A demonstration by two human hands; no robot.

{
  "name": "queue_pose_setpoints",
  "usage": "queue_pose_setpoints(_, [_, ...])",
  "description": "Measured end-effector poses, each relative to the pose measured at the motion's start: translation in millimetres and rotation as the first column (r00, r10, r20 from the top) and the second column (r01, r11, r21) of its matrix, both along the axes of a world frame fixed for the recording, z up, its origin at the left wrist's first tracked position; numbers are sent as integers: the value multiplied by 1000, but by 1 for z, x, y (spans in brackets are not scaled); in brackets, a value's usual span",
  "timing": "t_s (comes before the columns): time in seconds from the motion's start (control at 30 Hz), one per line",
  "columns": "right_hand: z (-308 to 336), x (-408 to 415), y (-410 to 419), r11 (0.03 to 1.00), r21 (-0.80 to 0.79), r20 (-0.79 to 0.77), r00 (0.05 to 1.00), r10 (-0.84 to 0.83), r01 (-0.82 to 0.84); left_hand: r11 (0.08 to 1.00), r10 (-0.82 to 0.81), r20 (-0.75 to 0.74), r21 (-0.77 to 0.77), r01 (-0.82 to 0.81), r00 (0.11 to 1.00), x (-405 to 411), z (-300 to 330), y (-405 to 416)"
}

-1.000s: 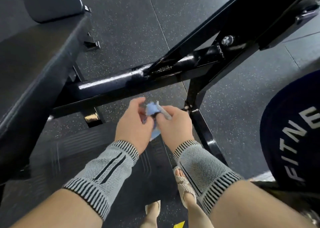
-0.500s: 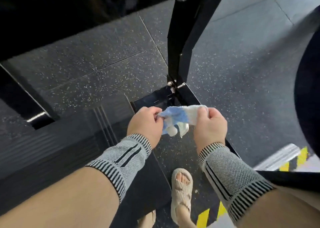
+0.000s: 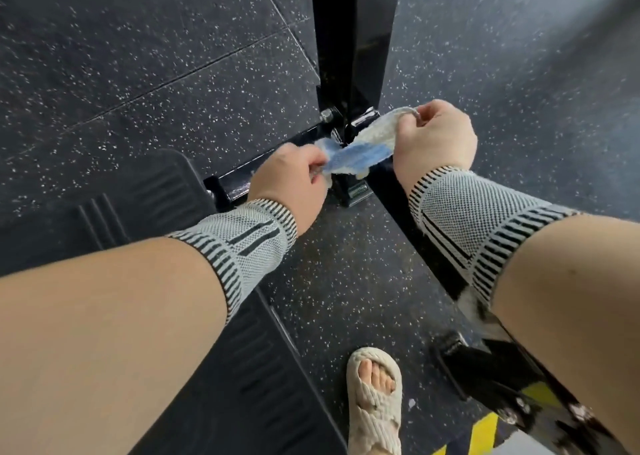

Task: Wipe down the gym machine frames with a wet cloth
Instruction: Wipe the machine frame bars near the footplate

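A small blue and white cloth (image 3: 360, 148) is stretched between my two hands just above the foot of a black machine frame. My left hand (image 3: 289, 179) pinches its lower left end. My right hand (image 3: 436, 139) grips its upper right end with curled fingers. The frame's black upright post (image 3: 349, 39) rises from a bolted joint (image 3: 327, 115) right behind the cloth. Its glossy base bar (image 3: 239, 183) runs left under my left hand, and another bar (image 3: 401, 205) runs down to the right under my right forearm. Both wrists wear grey knitted bands.
Speckled black rubber floor (image 3: 173, 91) surrounds the frame. A ribbed black mat or plate (image 3: 145, 198) lies at the lower left. My foot in a cream sandal (image 3: 375, 395) stands below the hands. Yellow and black hazard striping (image 3: 485, 430) shows at the bottom right.
The view has dropped from the upper frame bars to the frame's foot. My hands have moved apart, pulling the bunched cloth out into a strip.
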State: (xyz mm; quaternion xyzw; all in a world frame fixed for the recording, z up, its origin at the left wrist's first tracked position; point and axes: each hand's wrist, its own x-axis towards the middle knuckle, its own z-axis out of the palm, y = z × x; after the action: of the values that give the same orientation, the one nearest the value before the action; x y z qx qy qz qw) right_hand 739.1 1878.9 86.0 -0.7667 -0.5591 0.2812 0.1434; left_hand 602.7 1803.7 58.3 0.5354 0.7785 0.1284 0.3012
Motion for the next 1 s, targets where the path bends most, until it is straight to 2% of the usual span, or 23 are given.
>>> queue_pose_setpoints(0.13, [-14,5,3,990,-6,132,981,143,-144,988,-92,-17,-122,89,996,3,-20,17])
queue_pose_setpoints(0.2, [-20,8,-2,981,-17,149,970,194,-193,978,-96,40,-180,101,995,3,-25,21])
queue_pose_setpoints(0.27, [-25,11,-7,978,0,154,966,206,-209,980,-79,109,-174,97,991,0,-30,20])
queue_pose_setpoints(0.37, [-33,11,-10,982,45,136,975,178,-185,990,-73,131,-112,88,989,-5,-34,19])
queue_pose_setpoints(0.43, [-38,9,-12,963,54,194,949,250,-265,997,-32,78,-73,37,996,-8,-38,24])
queue_pose_setpoints(0.53, [-42,4,-11,883,49,304,849,432,-467,997,58,-29,-43,-59,998,-13,-49,34])
queue_pose_setpoints(0.67, [-47,-3,-1,838,26,378,781,497,-545,931,363,40,-65,-360,931,-14,-64,45])
queue_pose_setpoints(0.73, [-50,-5,0,837,38,395,777,490,-546,894,447,117,-12,-449,887,-6,-66,46])
queue_pose_setpoints(0.8, [-53,-6,-3,829,55,401,773,491,-556,925,359,150,71,-372,921,6,-67,43])
queue_pose_setpoints(0.83, [-53,-6,-4,829,62,399,775,490,-556,961,236,120,117,-250,964,12,-68,39])
queue_pose_setpoints(0.9, [-53,-5,-4,827,76,397,778,487,-557,984,-8,-83,175,23,997,21,-76,30])
queue_pose_setpoints(0.93, [-52,-5,-4,824,79,399,775,489,-561,975,-63,-209,196,105,976,24,-83,26])
queue_pose_setpoints(1.0, [-52,-6,-4,819,71,409,765,497,-570,959,-71,-345,235,159,936,26,-91,25])
